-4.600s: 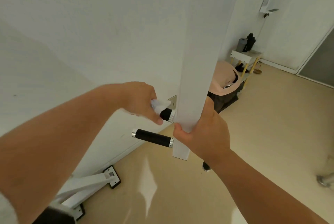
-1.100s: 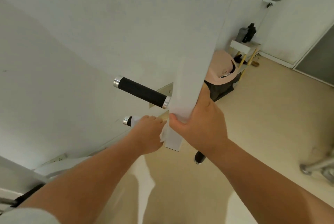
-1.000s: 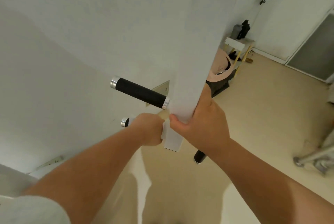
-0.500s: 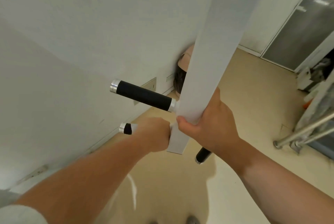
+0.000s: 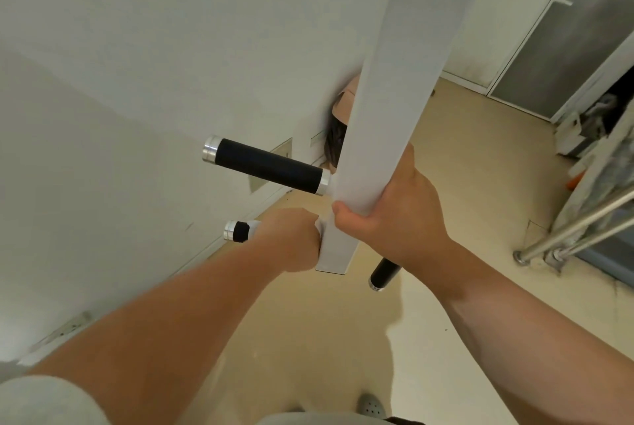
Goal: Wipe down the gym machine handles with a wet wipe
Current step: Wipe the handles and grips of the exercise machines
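Note:
A white machine arm (image 5: 384,122) hangs down in front of me with black handles sticking out of it. The upper left handle (image 5: 267,165) is bare, with silver end caps. My left hand (image 5: 291,239) grips the lower left handle (image 5: 236,230) with a white wet wipe (image 5: 254,226) wrapped round it; only the handle's silver tip and a bit of black show. My right hand (image 5: 391,215) grips the white arm near its lower end. A third black handle (image 5: 384,273) pokes out below my right wrist.
A white wall (image 5: 137,81) runs close on the left. Beige floor lies below. Metal bars (image 5: 576,229) and a rack stand at the right, near a grey door (image 5: 576,30). A pink and dark object (image 5: 339,115) sits behind the arm.
Earlier my left hand wiped the upper left handle; it now grips the lower one with the wipe. My view has swung right. My right hand keeps its hold on the arm.

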